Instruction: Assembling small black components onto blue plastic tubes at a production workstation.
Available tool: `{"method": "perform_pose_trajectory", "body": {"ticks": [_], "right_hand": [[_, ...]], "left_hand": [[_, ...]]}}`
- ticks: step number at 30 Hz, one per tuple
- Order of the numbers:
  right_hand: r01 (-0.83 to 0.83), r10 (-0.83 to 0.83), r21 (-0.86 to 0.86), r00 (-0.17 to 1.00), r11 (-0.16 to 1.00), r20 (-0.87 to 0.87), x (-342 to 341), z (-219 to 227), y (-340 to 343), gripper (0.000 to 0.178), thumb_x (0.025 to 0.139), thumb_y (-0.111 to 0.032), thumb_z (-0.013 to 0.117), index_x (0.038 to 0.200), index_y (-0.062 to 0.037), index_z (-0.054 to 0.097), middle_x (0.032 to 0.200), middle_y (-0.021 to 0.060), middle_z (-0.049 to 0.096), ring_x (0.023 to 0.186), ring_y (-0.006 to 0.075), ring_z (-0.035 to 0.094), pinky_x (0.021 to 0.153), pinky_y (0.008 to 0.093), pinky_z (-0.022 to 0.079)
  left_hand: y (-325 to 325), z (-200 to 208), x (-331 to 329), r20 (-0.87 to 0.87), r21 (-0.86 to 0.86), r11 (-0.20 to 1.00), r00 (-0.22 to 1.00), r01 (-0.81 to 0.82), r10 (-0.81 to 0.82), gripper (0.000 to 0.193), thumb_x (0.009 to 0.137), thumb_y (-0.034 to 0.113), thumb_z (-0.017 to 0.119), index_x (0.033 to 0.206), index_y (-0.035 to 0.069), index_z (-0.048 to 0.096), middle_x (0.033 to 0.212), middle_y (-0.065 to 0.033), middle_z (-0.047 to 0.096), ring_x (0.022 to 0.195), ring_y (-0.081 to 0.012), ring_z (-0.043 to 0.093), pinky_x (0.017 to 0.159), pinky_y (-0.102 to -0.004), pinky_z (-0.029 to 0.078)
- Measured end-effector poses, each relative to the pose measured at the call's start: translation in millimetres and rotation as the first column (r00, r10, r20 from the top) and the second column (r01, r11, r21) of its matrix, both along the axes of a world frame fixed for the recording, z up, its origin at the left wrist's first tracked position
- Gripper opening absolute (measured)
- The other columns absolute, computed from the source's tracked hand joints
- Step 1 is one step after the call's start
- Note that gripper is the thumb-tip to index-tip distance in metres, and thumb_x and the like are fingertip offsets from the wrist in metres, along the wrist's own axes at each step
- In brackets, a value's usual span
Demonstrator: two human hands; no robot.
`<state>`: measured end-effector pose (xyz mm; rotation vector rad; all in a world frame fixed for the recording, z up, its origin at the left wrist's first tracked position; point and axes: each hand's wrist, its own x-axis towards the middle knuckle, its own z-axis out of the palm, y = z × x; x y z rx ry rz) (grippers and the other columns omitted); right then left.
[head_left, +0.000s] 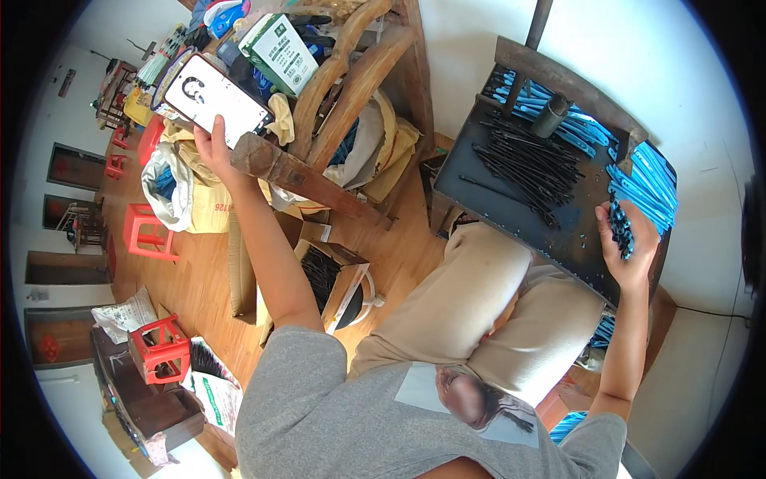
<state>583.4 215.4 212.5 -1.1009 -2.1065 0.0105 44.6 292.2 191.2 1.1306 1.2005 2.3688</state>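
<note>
Dark worktable (pixel 495 199) at 2 o'clock, set close over the lap for reach. Black rods (pixel 523 168) heaped centre; blue strips (pixel 642 180) banked along far rim. Phone (pixel 209 97) at 10 o'clock, raised, screen facing wearer, left hand (pixel 214 148) wrapped around lower edge. Right hand (pixel 626 243) at 3 o'clock, fingers closed round small dark parts (pixel 621 227) at table edge.

Bright, even daylight fills the scene; the white walls (pixel 479 48) are nearly washed out, and shadows under the dark metal-topped table (pixel 519 215) stay soft. The fisheye lens bends straight edges strongly toward the black circular rim. The centre is sharp, while the far left room edge smears. A blurred patch sits on the grey shirt (pixel 471 399).
</note>
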Motion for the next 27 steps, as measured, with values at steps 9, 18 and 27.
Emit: {"method": "perform_pose_trajectory", "body": {"ticks": [9,18,27], "right_hand": [[0.011,-0.011,0.007,1.000,1.000,-0.027,0,-1,0,0.027,0.078,0.004,0.074,0.100,0.0030,0.058,0.078,0.0126,0.069,0.066,0.0200,0.067,0.065,0.0270,0.051],[0.109,-0.097,0.047,0.972,0.993,-0.213,-2,-7,0,0.013,0.083,0.007,0.067,0.093,0.0037,0.059,0.074,0.0073,0.066,0.064,0.0101,0.062,0.062,0.0211,0.048],[0.078,-0.102,-0.067,0.831,0.995,-0.547,-5,1,0,0.012,0.085,0.009,0.064,0.084,0.0001,0.055,0.075,0.0097,0.061,0.064,0.0148,0.062,0.061,0.0266,0.050]], "left_hand": [[-3,1,6,-0.046,-0.018,0.999,0.999,0.028,-0.029,0.035,0.088,0.006,0.059,0.121,-0.003,0.050,0.110,-0.0121,0.061,0.094,-0.0191,0.062,0.083,-0.0310,0.049],[-6,0,2,-0.034,0.022,0.998,0.997,0.065,-0.064,0.036,0.090,0.005,0.057,0.124,-0.002,0.049,0.113,-0.0116,0.059,0.101,-0.0194,0.060,0.087,-0.0323,0.048],[3,-13,-42,-0.087,-0.036,0.992,0.990,-0.118,0.115,0.040,0.088,0.015,0.060,0.124,-0.002,0.053,0.113,-0.0145,0.058,0.100,-0.0232,0.058,0.089,-0.0348,0.047]]}}
